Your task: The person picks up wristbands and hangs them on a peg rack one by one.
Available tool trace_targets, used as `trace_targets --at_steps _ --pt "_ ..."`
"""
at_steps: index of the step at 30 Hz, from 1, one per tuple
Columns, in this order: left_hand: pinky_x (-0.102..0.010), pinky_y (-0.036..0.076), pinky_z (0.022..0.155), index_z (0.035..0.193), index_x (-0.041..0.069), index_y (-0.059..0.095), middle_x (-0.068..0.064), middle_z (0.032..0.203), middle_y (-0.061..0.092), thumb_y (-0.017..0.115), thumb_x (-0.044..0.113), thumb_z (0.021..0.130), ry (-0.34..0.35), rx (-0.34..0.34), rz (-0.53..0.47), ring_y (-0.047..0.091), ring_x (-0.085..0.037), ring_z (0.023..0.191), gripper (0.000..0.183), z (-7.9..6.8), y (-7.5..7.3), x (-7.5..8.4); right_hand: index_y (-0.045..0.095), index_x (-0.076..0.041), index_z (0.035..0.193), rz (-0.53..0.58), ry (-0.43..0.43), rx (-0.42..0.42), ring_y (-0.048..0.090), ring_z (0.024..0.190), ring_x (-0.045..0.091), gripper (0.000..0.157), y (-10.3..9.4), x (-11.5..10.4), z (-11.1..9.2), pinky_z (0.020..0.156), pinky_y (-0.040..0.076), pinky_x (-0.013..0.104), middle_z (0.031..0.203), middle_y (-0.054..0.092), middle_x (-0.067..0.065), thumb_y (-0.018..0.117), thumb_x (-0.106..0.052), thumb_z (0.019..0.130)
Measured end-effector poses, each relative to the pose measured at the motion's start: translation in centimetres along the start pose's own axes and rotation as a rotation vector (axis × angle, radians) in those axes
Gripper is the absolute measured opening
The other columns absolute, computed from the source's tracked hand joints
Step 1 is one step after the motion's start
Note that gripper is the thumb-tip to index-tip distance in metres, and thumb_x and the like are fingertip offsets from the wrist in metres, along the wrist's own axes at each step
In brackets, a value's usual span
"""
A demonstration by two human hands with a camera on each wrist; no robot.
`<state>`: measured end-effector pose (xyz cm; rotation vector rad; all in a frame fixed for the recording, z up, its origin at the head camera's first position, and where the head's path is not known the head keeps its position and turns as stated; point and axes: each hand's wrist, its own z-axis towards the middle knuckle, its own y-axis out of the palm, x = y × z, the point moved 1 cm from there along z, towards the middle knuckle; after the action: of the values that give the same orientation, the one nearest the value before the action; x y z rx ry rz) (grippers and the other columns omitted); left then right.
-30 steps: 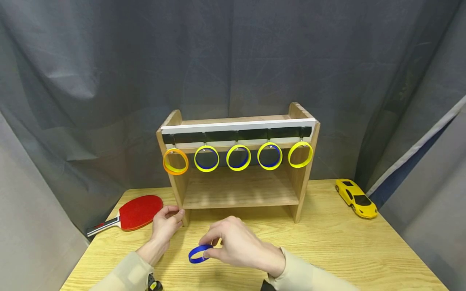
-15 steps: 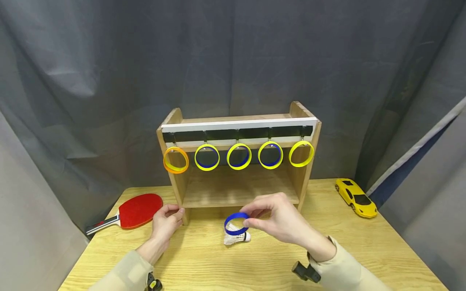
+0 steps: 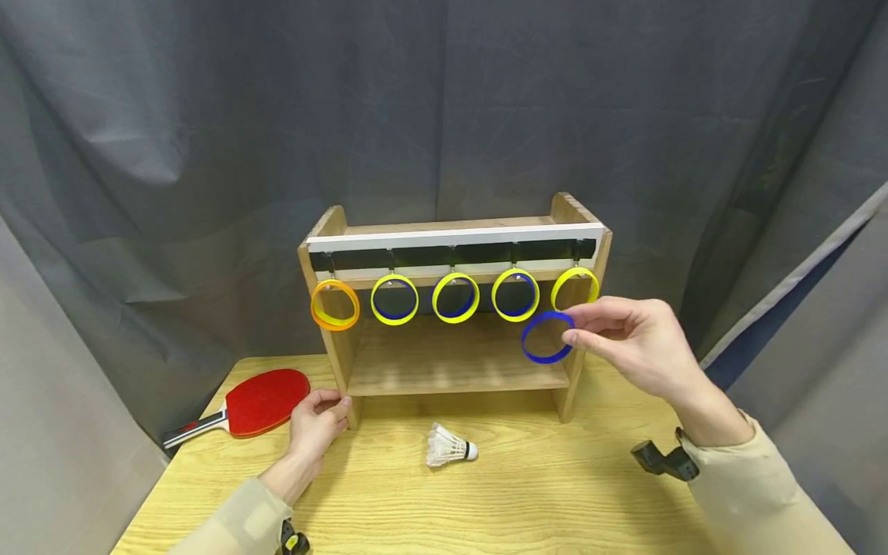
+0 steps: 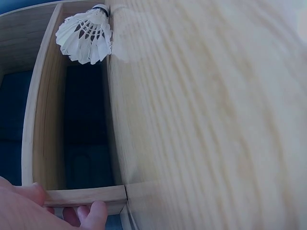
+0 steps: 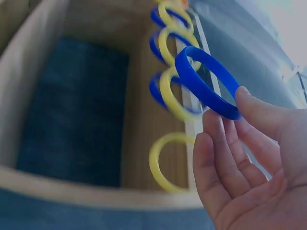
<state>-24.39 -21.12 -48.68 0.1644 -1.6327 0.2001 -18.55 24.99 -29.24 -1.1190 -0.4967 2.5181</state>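
My right hand (image 3: 641, 339) pinches a thin blue ring (image 5: 192, 79) between thumb and fingers. That ring is tilted in front of the shelf's right end, just below the rightmost yellow ring (image 5: 154, 163), which hangs from a hook. My left hand (image 3: 317, 424) grips the lower left side panel of the wooden shelf (image 3: 458, 378), thumb and fingertips on either side of it in the left wrist view. Along the shelf's front rail, an orange ring (image 3: 336, 329) with yellow inside hangs at the left end. Between the ends hang yellow rings with blue ones behind them.
A white shuttlecock (image 3: 449, 445) lies on the table (image 3: 527, 493) before the shelf. A red table tennis paddle (image 3: 267, 405) lies at the left, and a yellow toy car (image 3: 678, 379) stands at the right. Grey curtains (image 3: 444, 100) surround the table.
My right hand has carried the blue ring up and to the right, from low over the table to the rightmost hook, uncovering the shuttlecock. The left hand has stayed on the shelf.
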Motion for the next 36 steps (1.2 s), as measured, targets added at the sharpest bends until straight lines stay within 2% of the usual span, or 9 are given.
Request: trace_targets --at_steps 6,9,13,16,22,27,31,34,36 --pt "-0.032 0.066 0.093 0.123 -0.004 0.067 -0.007 0.112 0.076 0.074 0.004 0.106 0.002 -0.008 0.0 0.074 -0.014 0.103 0.02 0.0 0.2 0.0 0.082 0.006 0.116 -0.097 0.098 0.104 0.079 0.083 -0.011 0.028 -3.5 1.2 1.3 0.077 0.061 0.008 0.095 0.079 -0.035 0.093 0.002 0.089" --pt "-0.031 0.066 0.091 0.123 -0.004 0.068 -0.007 0.112 0.076 0.075 0.004 0.106 0.002 -0.006 0.004 0.074 -0.015 0.104 0.021 -0.1 0.3 0.0 0.081 0.009 0.117 -0.067 0.126 0.143 0.079 0.084 -0.01 0.029 -4.2 2.0 1.8 0.08 0.06 0.007 0.095 0.08 -0.034 0.092 0.002 0.091" --pt "-0.031 0.066 0.091 0.122 -0.003 0.068 -0.006 0.111 0.076 0.075 0.005 0.105 0.001 -0.001 0.006 0.074 -0.014 0.103 0.02 0.0 0.5 0.0 0.08 0.01 0.118 -0.01 0.151 0.157 0.08 0.084 -0.008 0.03 -4.2 3.0 2.4 0.08 0.061 0.008 0.095 0.082 -0.029 0.091 0.002 0.091" --pt "-0.032 0.066 0.093 0.122 -0.002 0.068 -0.004 0.111 0.076 0.075 0.005 0.105 -0.003 -0.002 0.008 0.073 -0.013 0.102 0.02 -0.1 0.5 0.0 0.08 0.01 0.119 -0.01 0.18 0.155 0.08 0.084 -0.009 0.031 -4.0 3.6 2.6 0.08 0.061 0.008 0.093 0.081 -0.03 0.091 -0.001 0.093" --pt "-0.038 0.065 0.1 0.126 -0.002 0.067 -0.006 0.116 0.076 0.075 0.007 0.106 -0.002 -0.018 0.019 0.073 -0.013 0.104 0.023 -0.4 0.4 -0.1 0.082 0.007 0.118 -0.085 0.211 0.161 0.076 0.076 -0.01 0.03 -3.7 4.5 2.1 0.073 0.059 0.007 0.088 0.077 -0.036 0.092 -0.007 0.094" --pt "-0.035 0.066 0.096 0.124 -0.002 0.067 -0.004 0.112 0.075 0.076 0.006 0.105 0.0 -0.011 0.007 0.073 -0.012 0.102 0.022 -0.6 0.3 0.0 0.082 0.008 0.113 -0.077 0.18 0.18 0.075 0.07 -0.007 0.026 -3.3 4.5 2.0 0.067 0.057 0.009 0.083 0.078 -0.032 0.092 -0.003 0.091" --pt "-0.033 0.066 0.093 0.122 -0.001 0.068 -0.002 0.109 0.075 0.076 0.004 0.105 -0.008 -0.006 0.002 0.073 -0.012 0.101 0.019 -0.6 0.2 0.1 0.083 0.004 0.114 -0.103 0.187 0.155 0.075 0.072 -0.007 0.026 -3.3 4.5 1.9 0.065 0.057 0.01 0.084 0.077 -0.033 0.093 -0.007 0.092" --pt "-0.032 0.066 0.093 0.122 -0.002 0.068 -0.006 0.112 0.076 0.075 0.004 0.106 -0.001 -0.012 0.006 0.074 -0.014 0.102 0.019 -0.6 0.1 0.3 0.085 0.0 0.114 -0.157 0.196 0.131 0.075 0.073 -0.009 0.026 -3.1 4.6 1.4 0.064 0.057 0.012 0.085 0.074 -0.038 0.094 -0.011 0.093" --pt "-0.032 0.066 0.093 0.123 -0.004 0.068 -0.012 0.118 0.076 0.074 0.003 0.106 0.013 -0.02 0.023 0.074 -0.015 0.103 0.02 -0.7 0.0 0.4 0.086 -0.003 0.113 -0.188 0.185 0.123 0.074 0.073 -0.01 0.023 -2.8 4.6 0.8 0.062 0.056 0.012 0.085 0.073 -0.039 0.094 -0.012 0.093"
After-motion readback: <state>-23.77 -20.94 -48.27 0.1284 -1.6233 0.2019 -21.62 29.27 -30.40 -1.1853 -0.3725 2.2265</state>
